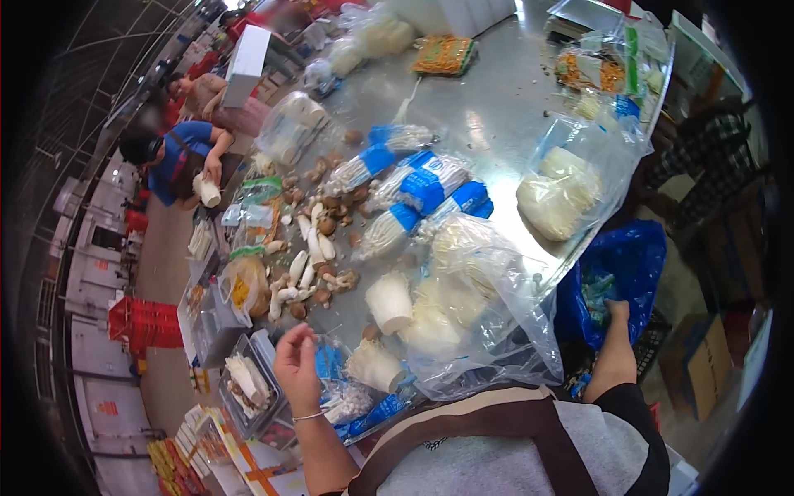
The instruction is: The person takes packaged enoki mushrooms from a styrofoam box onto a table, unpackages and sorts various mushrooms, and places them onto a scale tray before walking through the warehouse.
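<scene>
My left hand [298,364] hovers over the near left edge of the metal table, its fingers loosely bent and apart with nothing in them. Near it lie a black tray of mushrooms [246,385] and a bundle of white enoki [374,365]. My right hand [614,311] reaches into a blue plastic bag [645,258] at the table's right side. Crumpled greenish clear plastic [597,289] shows in that bag beside my fingers, which are mostly hidden. A large clear bag of enoki [442,318] rests on the table in front of me.
Blue-banded enoki packs [430,182] and loose brown-capped mushrooms [318,236] cover the table's middle. Another bagged enoki lump [562,194] lies at right. An orange packet [445,55] is farther back. Across the table a co-worker [184,161] holds a white bundle. Red crates [145,324] stand left.
</scene>
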A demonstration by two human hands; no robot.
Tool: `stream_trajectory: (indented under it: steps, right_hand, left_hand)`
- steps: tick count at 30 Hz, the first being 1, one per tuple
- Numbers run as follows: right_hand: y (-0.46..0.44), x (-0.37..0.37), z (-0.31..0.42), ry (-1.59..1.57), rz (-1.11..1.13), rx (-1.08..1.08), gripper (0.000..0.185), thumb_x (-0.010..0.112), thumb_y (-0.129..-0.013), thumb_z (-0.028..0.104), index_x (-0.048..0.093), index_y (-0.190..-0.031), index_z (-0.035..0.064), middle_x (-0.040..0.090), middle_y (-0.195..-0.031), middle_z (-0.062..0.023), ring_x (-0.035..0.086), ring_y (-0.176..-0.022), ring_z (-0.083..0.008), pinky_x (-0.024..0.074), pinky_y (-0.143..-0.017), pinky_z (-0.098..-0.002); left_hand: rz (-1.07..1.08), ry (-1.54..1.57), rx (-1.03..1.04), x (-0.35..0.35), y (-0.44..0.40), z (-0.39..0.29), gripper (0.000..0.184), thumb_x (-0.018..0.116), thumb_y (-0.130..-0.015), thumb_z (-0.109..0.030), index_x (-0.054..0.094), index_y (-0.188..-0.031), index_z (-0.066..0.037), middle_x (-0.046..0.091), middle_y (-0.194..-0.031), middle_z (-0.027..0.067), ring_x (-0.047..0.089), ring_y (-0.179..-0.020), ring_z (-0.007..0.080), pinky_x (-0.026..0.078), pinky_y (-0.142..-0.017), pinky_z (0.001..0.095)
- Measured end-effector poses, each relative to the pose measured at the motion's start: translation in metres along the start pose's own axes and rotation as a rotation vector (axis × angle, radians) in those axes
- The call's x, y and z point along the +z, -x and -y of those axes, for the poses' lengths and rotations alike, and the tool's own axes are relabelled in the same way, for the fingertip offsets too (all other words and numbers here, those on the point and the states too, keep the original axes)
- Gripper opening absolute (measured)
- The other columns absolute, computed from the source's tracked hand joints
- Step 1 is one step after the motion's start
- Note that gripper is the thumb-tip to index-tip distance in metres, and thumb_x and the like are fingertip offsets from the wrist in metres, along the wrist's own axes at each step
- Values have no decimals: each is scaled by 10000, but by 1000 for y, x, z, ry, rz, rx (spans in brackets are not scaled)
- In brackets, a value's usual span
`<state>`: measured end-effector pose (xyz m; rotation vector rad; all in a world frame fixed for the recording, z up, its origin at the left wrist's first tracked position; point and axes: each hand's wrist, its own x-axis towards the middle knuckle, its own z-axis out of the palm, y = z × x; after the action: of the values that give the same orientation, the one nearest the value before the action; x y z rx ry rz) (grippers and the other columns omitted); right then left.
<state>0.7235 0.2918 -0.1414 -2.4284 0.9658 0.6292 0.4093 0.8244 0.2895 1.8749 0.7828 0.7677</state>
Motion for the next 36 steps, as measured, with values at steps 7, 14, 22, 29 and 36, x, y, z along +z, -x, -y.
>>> stream_trajectory:
  steps: [7,14,22,29,36]
  right_hand:
    - [-57,-2,21,-713,140,-198,344,618,-791,263,662,-898,-60,597,-725,-101,550,-687,-211,432,-644,-371]
    - [43,-52,115,-830,307,-74,156,612,-843,234,489,-795,152,372,-550,34,318,-407,-114,286,-399,-301]
    - [88,-28,100,-746,363,-19,236,640,-812,261,601,-980,99,570,-776,-39,544,-690,-195,472,-710,-439]
    - [101,-32,87,-785,431,-55,151,608,-819,193,562,-921,92,465,-687,-15,511,-650,-173,461,-788,-465]
    - [106,-36,76,-773,397,-23,326,615,-827,233,591,-1106,65,602,-840,-54,572,-850,-229,436,-817,-445]
  left_hand:
    - [-180,-1077,1480,-95,-20,-207,428,326,-999,-285,522,-1179,49,493,-1274,222,475,-1204,363,419,-993,413]
    - [28,-1185,1237,-52,-106,-210,417,338,-995,-281,525,-1178,44,496,-1258,216,476,-1181,355,419,-975,408]
    - [-8,-1071,1137,-34,-151,-180,405,352,-991,-276,527,-1177,39,500,-1241,208,477,-1155,346,418,-955,401]
    - [-25,-1031,1103,-35,-165,-168,395,365,-987,-271,529,-1176,34,503,-1225,202,478,-1133,338,417,-937,395]
    - [-24,-986,1086,-33,-166,-161,385,377,-983,-267,531,-1175,29,506,-1209,195,479,-1110,330,416,-919,389]
